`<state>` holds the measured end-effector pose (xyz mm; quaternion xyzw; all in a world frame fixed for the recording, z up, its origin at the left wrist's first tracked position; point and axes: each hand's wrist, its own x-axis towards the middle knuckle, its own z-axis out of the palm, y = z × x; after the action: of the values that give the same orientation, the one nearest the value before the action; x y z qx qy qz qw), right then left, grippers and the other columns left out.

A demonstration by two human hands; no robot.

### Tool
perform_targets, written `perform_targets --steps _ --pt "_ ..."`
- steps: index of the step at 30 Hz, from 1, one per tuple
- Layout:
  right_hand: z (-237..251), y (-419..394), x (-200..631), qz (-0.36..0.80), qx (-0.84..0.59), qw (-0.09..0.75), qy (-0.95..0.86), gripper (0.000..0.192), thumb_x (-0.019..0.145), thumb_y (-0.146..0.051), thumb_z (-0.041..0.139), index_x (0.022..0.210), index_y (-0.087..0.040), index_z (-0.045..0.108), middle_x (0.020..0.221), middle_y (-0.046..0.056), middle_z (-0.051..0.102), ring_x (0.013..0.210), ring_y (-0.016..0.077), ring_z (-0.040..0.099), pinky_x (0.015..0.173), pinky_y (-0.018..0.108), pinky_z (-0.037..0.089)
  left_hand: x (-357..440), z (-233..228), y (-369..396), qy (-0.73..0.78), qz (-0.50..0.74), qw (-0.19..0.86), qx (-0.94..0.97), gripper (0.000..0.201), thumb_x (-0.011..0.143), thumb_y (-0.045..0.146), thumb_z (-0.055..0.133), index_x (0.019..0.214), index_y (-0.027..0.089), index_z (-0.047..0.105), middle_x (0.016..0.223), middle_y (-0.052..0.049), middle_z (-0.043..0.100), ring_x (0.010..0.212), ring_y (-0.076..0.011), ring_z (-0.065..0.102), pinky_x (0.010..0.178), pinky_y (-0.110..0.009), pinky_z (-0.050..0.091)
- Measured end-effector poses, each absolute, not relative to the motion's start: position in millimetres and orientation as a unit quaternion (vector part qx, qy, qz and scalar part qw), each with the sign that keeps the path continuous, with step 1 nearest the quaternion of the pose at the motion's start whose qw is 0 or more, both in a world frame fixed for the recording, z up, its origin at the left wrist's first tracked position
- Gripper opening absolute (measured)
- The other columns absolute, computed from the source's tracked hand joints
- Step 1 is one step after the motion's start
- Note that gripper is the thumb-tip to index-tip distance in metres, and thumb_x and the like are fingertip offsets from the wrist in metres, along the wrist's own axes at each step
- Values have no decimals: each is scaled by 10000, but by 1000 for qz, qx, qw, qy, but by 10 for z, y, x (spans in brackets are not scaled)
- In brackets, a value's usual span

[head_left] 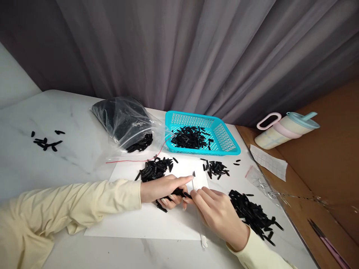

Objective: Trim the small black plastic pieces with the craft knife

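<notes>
My left hand [164, 188] is closed round several narrow black pieces [177, 192], shaped like long seeds, over a white sheet of paper [123, 222]. Its thumb stretches out towards the dark tip [193, 174] of a slim whitish stick-like thing. That stick runs down behind my right hand [217, 211], and its lower end [204, 242] shows below; I cannot tell whether it is gripped. My right fingers pinch one black piece [187, 195] where the two hands meet. Just beyond my left hand is a pile of black pieces [155, 170], with a smaller heap [215, 169] further right.
Behind are a clear zip bag [120, 119] of black pieces and a turquoise basket [232, 151] holding more. Another pile [252, 215] lies right; several strays [46, 144] lie left. A tumbler [280, 130], paper slip [269, 162], small plastic bag [260, 183] and tweezers [327, 241] are at right.
</notes>
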<state>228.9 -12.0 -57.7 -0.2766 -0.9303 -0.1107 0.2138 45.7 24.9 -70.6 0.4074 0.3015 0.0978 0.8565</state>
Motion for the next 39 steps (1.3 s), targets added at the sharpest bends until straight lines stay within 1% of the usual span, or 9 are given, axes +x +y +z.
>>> perform_targets --steps 3,6,11,18,24,26,30,34,39 --pt "-712 -165 2343 -86 -281 275 -915 256 985 -160 370 780 -120 519 521 -17 450 469 132 381 448 279 214 441 -697 234 308 118 848 415 540 744 656 533 591 139 494 415 99 270 322 -31 209 330 -174 123" --pt "-788 -173 2357 -51 -285 286 -914 266 986 -171 384 764 -122 521 522 -22 458 460 121 372 443 274 216 425 -669 212 290 113 843 439 505 771 578 564 549 130 493 410 106 239 322 -24 199 337 -180 122" --pt "-811 -150 2377 -24 -297 309 -903 295 981 -165 402 721 -120 535 513 -25 458 444 110 355 431 269 219 432 -637 202 253 85 819 508 498 820 508 545 499 134 477 373 106 221 314 -28 187 333 -200 105" --pt "-826 -168 2367 21 -294 333 -896 379 1002 -240 349 702 -122 549 497 -23 457 437 108 351 432 258 241 448 -668 206 237 83 837 487 479 846 487 519 514 147 459 379 122 160 310 -25 138 312 -193 95" --pt "-824 -179 2352 28 -302 332 -893 410 1002 -244 348 639 -147 514 483 -32 424 424 107 326 424 262 229 423 -704 202 249 95 812 519 453 825 472 561 532 158 418 379 100 275 316 -23 204 314 -176 112" --pt "-824 -182 2349 30 -302 334 -892 415 1002 -240 346 633 -148 511 481 -32 417 423 107 324 425 262 227 417 -702 200 250 93 818 509 432 819 451 579 545 159 419 389 108 262 320 -20 194 316 -171 117" --pt "-816 -188 2351 39 -310 332 -890 425 1008 -269 318 670 -135 540 485 -28 428 426 109 351 433 261 242 419 -683 206 231 93 844 476 419 847 440 538 560 158 422 412 122 196 322 -16 148 317 -168 112" --pt "-814 -192 2347 50 -304 335 -890 396 992 -316 359 671 -147 518 486 -33 432 421 107 370 436 262 245 424 -684 208 244 101 847 461 412 853 448 525 580 158 419 433 115 234 332 -17 163 319 -164 112" --pt "-848 -230 2307 160 -340 372 -849 305 902 -473 486 814 -181 471 530 -73 431 405 82 344 431 220 270 435 -707 193 243 97 836 483 405 866 452 507 602 154 436 424 120 232 331 -19 160 318 -165 121"
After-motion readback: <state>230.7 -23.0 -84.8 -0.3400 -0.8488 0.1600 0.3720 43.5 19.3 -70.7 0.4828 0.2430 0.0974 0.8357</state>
